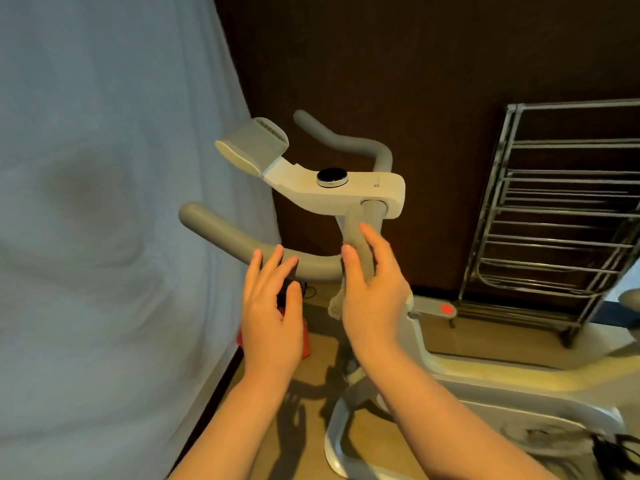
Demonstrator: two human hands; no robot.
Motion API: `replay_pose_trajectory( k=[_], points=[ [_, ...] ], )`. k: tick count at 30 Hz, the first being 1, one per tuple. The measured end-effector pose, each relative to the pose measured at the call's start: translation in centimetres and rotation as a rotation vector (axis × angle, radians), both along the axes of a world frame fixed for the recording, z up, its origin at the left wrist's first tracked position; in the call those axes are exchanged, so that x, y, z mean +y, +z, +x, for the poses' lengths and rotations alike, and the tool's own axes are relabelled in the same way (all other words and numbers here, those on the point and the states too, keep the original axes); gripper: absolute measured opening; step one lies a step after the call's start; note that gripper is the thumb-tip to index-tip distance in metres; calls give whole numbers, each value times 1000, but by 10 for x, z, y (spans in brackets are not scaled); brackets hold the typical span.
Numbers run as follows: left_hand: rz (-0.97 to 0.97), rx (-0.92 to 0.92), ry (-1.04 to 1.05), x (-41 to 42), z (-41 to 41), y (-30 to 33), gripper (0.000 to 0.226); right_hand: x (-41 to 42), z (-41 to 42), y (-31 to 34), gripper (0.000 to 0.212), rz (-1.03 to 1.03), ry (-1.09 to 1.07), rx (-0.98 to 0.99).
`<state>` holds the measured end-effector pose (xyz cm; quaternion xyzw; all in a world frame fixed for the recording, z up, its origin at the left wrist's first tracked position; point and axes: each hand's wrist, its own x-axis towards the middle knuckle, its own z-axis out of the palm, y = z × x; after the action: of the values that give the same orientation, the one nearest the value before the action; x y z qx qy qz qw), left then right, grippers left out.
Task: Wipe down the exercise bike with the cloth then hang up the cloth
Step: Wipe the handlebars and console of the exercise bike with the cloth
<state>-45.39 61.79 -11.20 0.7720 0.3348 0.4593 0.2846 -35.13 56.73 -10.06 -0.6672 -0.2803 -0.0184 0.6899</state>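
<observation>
**Both hands at the bike handlebar**

A pale sheet (104,202) fills the left of the frame, and a metal drying rack (554,216) stands at the right against a dark wall (381,64). The exercise bike (360,188) is in the centre. The left hand (273,306) is released, with straight fingers near the near handlebar (221,233). The right hand (374,289) presses the cloth (356,230) against the grey post with straight fingers; one end of the cloth hangs below the hand.
</observation>
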Motion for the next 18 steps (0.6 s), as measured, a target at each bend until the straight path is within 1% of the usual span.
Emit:
replay_pose_trajectory(
  k=[2, 4, 7, 8, 10, 12, 14, 16, 17, 18],
  points=[
    [8, -5, 14, 0, 3, 0, 37, 15, -1, 1, 34, -135, 56, -297],
    [21, -16, 44, 3, 3, 0, 36, 22, 4, 5, 36, -249, 180, -548],
    [22, -41, 101, 6, 1, 3, 30, 5, 45, 7, 43, -319, 449, -819],
    [25, -54, 120, 6, 1, 4, 29, -4, 61, 7, 45, -340, 533, -879],
    [14, -84, 158, 5, 3, 3, 27, -11, 77, 5, 48, -389, 639, -912],
    [9, -104, 209, 3, 10, 2, 30, 1, 66, 6, 46, -425, 641, -903],
    [-1, -149, 265, -1, 19, 1, 36, 14, 51, 16, 46, -452, 640, -946],
    [-11, -171, 301, -5, 26, 1, 36, 17, 64, 26, 47, -461, 790, -1012],
    [-8, -153, 314, -6, 27, 1, 35, 15, 80, 28, 46, -468, 862, -1015],
    [-3, -125, 325, -6, 28, 0, 32, 13, 98, 28, 45, -474, 889, -993]
  ],
)
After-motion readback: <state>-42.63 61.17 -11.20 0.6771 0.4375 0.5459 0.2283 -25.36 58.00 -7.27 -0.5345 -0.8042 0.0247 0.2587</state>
